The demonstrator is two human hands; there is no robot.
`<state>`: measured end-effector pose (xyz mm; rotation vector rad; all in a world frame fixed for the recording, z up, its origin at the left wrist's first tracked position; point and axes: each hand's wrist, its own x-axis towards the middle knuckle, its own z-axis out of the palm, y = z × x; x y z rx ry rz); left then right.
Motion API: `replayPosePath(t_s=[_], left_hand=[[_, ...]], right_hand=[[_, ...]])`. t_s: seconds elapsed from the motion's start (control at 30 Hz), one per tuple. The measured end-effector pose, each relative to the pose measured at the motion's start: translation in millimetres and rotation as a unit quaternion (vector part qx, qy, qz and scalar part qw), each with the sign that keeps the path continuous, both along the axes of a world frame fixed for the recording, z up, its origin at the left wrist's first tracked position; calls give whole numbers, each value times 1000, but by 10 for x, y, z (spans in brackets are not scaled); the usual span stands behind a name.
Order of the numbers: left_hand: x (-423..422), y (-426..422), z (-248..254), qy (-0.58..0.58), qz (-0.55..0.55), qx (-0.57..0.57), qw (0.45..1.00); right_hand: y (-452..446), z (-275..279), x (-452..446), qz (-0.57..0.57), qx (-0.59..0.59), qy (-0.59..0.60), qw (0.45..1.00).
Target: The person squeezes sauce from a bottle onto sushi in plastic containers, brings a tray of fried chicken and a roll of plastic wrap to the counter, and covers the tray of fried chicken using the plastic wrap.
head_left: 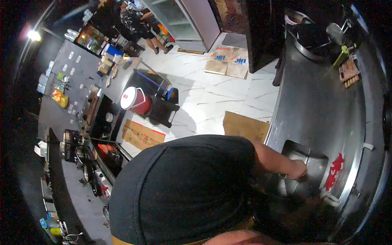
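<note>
Over the metal sink basin (314, 153), my left hand (296, 169) reaches in with its fingers curled closed. What they hold, if anything, is too small to make out. My right hand (312, 206) is low in deep shadow near the basin's lower side, and its fingers cannot be told apart. On the sink's far rim lies a crumpled red-and-white item (335, 171), perhaps a cloth or wrapper. Just below it is a whitish bent object (330, 199). A black garment (192, 188) fills the lower middle and hides much of the near side.
A steel counter (318, 102) runs up from the sink to a wide pan (306, 53) and a green bottle (341, 57). Flattened cardboard (245, 124) lies on the tiled floor. Behind are a red cooler (139, 102), a fridge (179, 24) and another person (136, 24).
</note>
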<state>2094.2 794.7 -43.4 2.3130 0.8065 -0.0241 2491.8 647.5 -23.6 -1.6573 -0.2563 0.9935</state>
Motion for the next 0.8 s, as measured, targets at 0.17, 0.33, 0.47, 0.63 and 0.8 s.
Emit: replayPosePath(t_s=[0.17, 0.33, 0.47, 0.63, 0.8], left_hand=[[-324, -46, 569, 114, -205, -52, 971], [-996, -202, 2500, 74, -227, -40, 970], [-1491, -527, 2745, -125, -28, 101, 987], [-3257, -1628, 2446, -313, 41, 14, 949], [-5510, -3334, 2429, -310, 283, -77, 905]], right_hand=[[-263, 756, -295, 60, -101, -78, 990], [-364, 1477, -1047, 136, -136, -131, 973], [-342, 1922, -2107, 250, -100, -148, 952], [-466, 1994, -4177, 478, -20, -152, 865], [-1131, 1931, -6935, 748, 138, -163, 628]])
